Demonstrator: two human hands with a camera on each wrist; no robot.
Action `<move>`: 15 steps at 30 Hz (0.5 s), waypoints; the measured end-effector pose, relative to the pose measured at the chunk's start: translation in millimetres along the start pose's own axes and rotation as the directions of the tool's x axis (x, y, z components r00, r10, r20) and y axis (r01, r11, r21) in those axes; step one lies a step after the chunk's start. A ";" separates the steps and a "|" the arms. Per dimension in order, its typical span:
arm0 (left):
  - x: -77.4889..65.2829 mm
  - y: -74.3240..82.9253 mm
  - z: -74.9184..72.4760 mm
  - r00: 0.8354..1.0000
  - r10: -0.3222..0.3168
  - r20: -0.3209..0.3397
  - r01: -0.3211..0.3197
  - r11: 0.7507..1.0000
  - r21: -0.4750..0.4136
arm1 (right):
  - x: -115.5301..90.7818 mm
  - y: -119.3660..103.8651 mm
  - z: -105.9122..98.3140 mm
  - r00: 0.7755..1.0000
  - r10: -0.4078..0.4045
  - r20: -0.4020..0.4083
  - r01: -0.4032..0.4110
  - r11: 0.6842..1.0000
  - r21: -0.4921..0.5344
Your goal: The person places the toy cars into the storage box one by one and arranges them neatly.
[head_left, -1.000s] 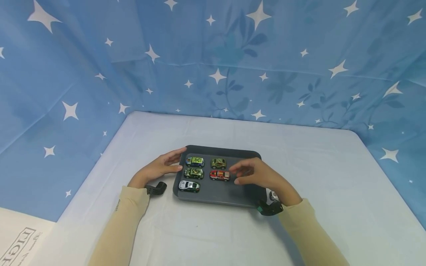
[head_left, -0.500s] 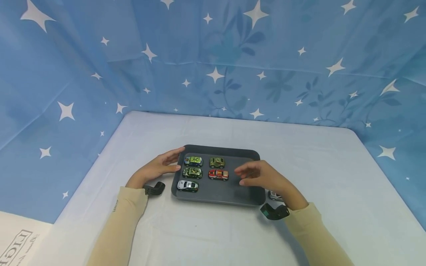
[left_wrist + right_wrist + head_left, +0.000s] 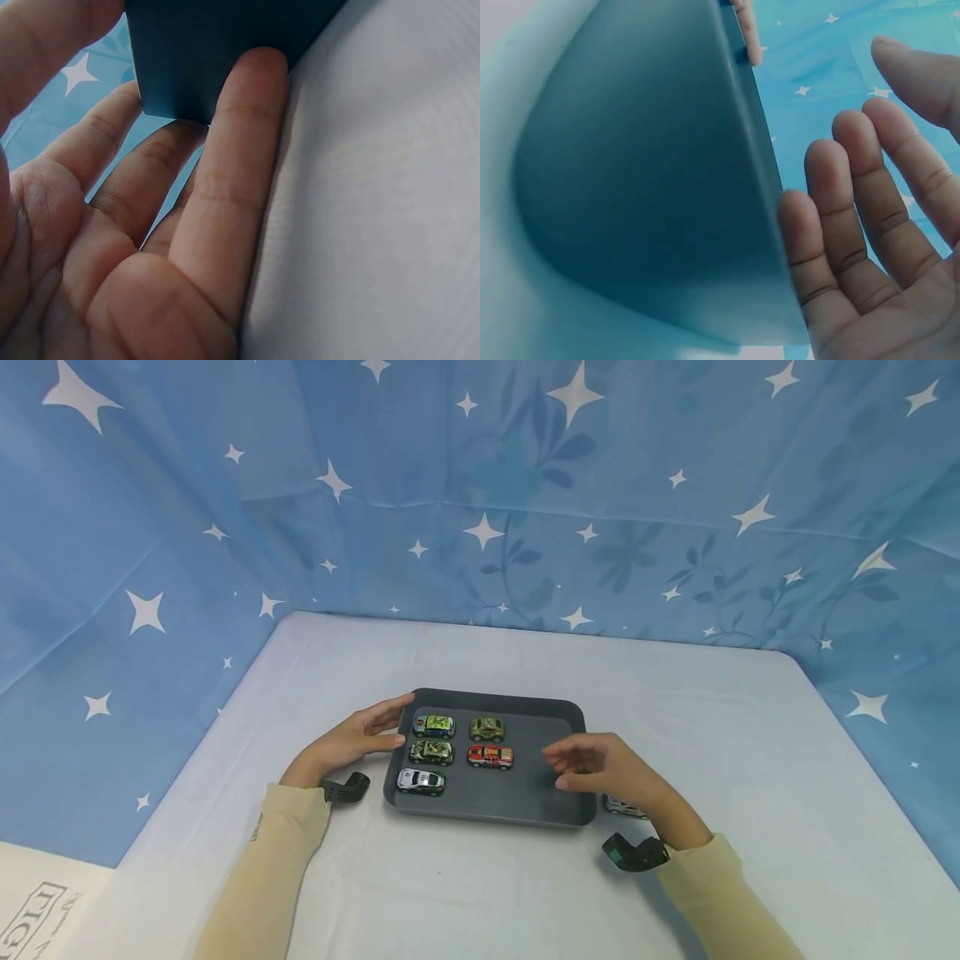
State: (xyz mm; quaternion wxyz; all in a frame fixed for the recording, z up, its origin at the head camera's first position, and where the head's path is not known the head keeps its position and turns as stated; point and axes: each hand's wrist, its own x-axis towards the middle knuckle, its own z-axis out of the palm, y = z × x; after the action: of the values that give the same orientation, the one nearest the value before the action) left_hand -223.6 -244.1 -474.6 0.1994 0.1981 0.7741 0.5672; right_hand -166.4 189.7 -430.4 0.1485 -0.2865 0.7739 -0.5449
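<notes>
A dark grey tray [image 3: 517, 806] lies on the white table with several toy cars in two columns. On its left side stand a blue-and-yellow toy car [image 3: 434, 726], a green camouflage one [image 3: 431, 752] and a white-and-green one [image 3: 421, 782]. Beside them are an olive camouflage toy car [image 3: 487, 729] and a red toy car [image 3: 491, 757]. My left hand [image 3: 356, 735] rests its fingertips and thumb against the tray's left wall, fingers extended. Above the tray's right part hovers my right hand [image 3: 607, 768], fingers loosely bent, holding nothing.
A silver-white toy car [image 3: 624, 807] sits on the table just right of the tray, partly hidden by my right wrist. Blue star-printed cloth [image 3: 480, 485] hangs behind the table [image 3: 720, 735]. Printed white material [image 3: 45, 902] shows at the lower left.
My right hand has drawn back to the right and toward me, away from the red toy car, uncovering more of the silver-white toy car. My left hand stays at the tray's wall.
</notes>
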 end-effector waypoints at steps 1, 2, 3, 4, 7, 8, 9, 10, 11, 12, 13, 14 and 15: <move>0.1 0.0 0.1 1.000 0.002 0.001 -0.002 1.000 0.002 | -1.7 0.7 -0.2 1.000 -0.001 -0.006 0.001 1.000 0.004; 0.0 0.2 0.2 1.000 0.002 0.001 -0.003 1.000 0.003 | -3.2 1.5 -0.4 1.000 -0.004 -0.012 0.004 1.000 0.004; 0.1 0.4 0.4 1.000 0.002 0.001 -0.002 1.000 0.001 | -4.6 2.0 -0.6 1.000 -0.003 -0.016 0.003 1.000 0.005; 0.2 0.3 0.4 1.000 -0.001 0.001 0.001 1.000 -0.001 | -5.9 2.5 -0.7 1.000 -0.006 -0.021 0.006 1.000 0.004; 0.8 -0.7 0.3 1.000 -0.003 0.001 0.003 1.000 0.001 | -9.7 3.5 -0.7 0.999 -0.039 -0.030 0.039 0.999 -0.001; 0.9 -1.2 0.3 1.000 -0.001 0.002 0.001 1.000 0.002 | -11.1 3.7 -0.8 0.998 -0.053 -0.034 0.053 0.999 -0.005; 1.2 -1.6 0.3 1.000 -0.002 0.002 0.002 1.000 0.002 | -12.7 3.8 -1.0 0.997 -0.063 -0.040 0.062 0.998 -0.009; 1.2 -1.9 0.2 1.000 -0.002 0.001 0.002 1.000 0.003 | -14.4 4.0 -1.2 0.996 -0.071 -0.046 0.071 0.997 -0.014; 1.2 -2.0 0.1 1.000 -0.001 0.001 0.001 1.000 0.004 | -16.3 4.1 -1.7 0.995 -0.079 -0.053 0.078 0.997 -0.018; 1.1 -2.0 0.0 1.000 0.002 0.002 -0.002 1.000 0.006 | -18.1 4.0 -1.9 0.995 -0.085 -0.060 0.084 0.996 -0.019; 0.9 -1.9 -0.1 1.000 0.003 0.002 -0.003 1.000 0.007 | -20.1 4.2 -2.4 0.994 -0.091 -0.067 0.090 0.996 -0.023; 0.6 -1.6 -0.2 1.000 0.002 0.001 -0.002 1.000 0.005 | -22.2 4.3 -3.0 0.992 -0.099 -0.073 0.098 0.995 -0.027; 0.3 -1.1 -0.3 1.000 -0.001 -0.001 0.001 1.000 0.001 | -24.3 4.4 -3.5 0.991 -0.106 -0.079 0.104 0.994 -0.030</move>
State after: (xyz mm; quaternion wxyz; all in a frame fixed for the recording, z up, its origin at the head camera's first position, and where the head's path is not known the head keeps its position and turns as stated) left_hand -224.1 -244.6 -475.5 0.1994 0.1974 0.7745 0.5669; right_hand -150.3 208.1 -435.2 0.0846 -0.3063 0.7701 -0.5532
